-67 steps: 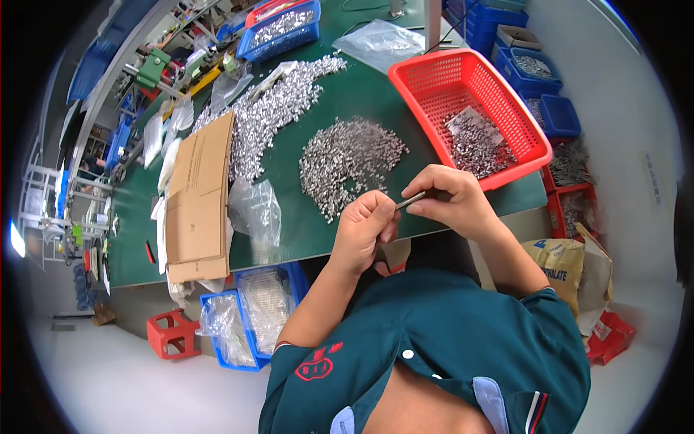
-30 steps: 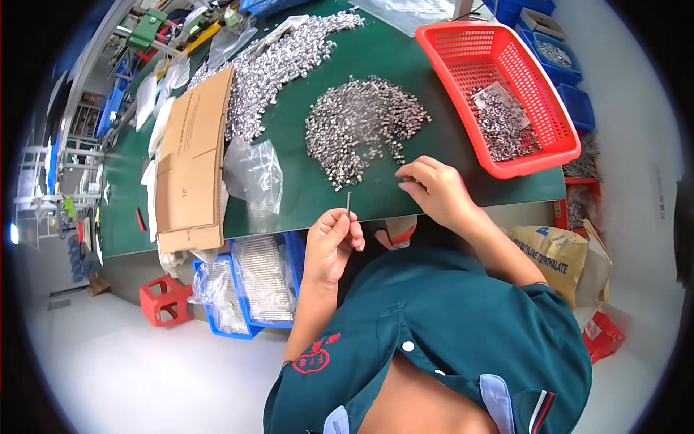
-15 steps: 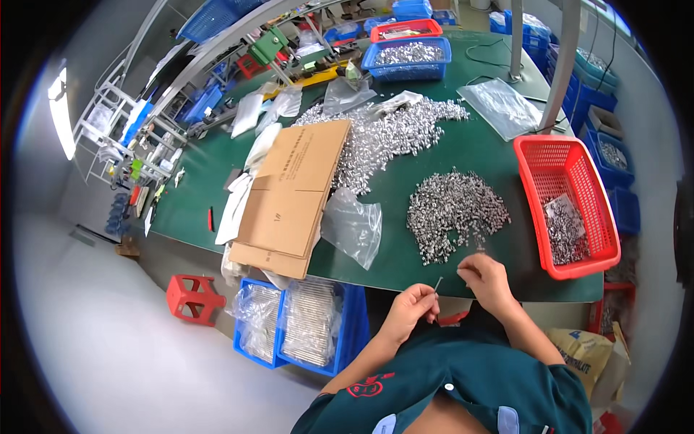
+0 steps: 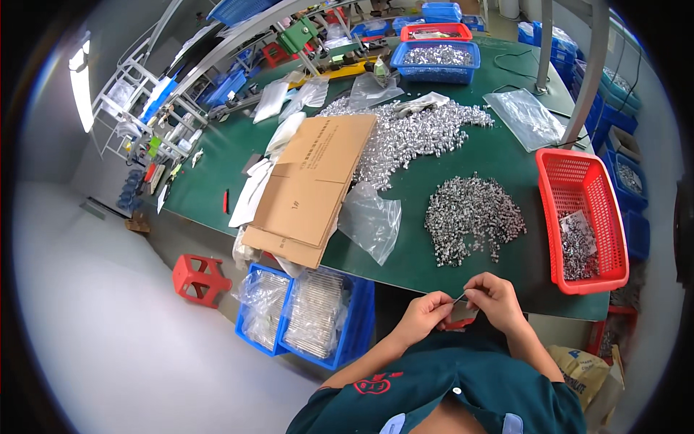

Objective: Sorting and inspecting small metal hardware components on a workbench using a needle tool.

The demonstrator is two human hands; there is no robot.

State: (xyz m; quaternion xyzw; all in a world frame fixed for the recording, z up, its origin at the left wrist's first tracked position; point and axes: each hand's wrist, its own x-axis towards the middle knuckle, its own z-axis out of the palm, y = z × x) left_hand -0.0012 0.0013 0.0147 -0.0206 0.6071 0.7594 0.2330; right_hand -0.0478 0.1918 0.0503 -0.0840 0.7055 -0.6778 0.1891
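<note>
Just off the table's near edge, my left hand (image 4: 428, 315) pinches a thin metal rod (image 4: 459, 297), which slants up to the right. My right hand (image 4: 496, 301) is closed at the rod's other end. Whatever its fingertips hold there is too small to make out. Beyond both hands, a pile of small dark silvery metal parts (image 4: 473, 213) lies loose on the green table (image 4: 405, 278), with a notch in its near side. To its right stands a red perforated basket (image 4: 614, 264) with similar parts and a clear bag inside.
A larger heap of shiny metal pieces (image 4: 412, 137) lies farther back. Flattened cardboard (image 4: 307, 188) and a clear plastic bag (image 4: 372, 224) lie left of the pile. Blue bins (image 4: 361, 318) with bagged rods stand below the table edge, near a red stool (image 4: 199, 278).
My right hand has come away from the pile's near edge to meet my left hand at the rod. The rod has tilted from near upright to a slant. The whole view has shifted slightly.
</note>
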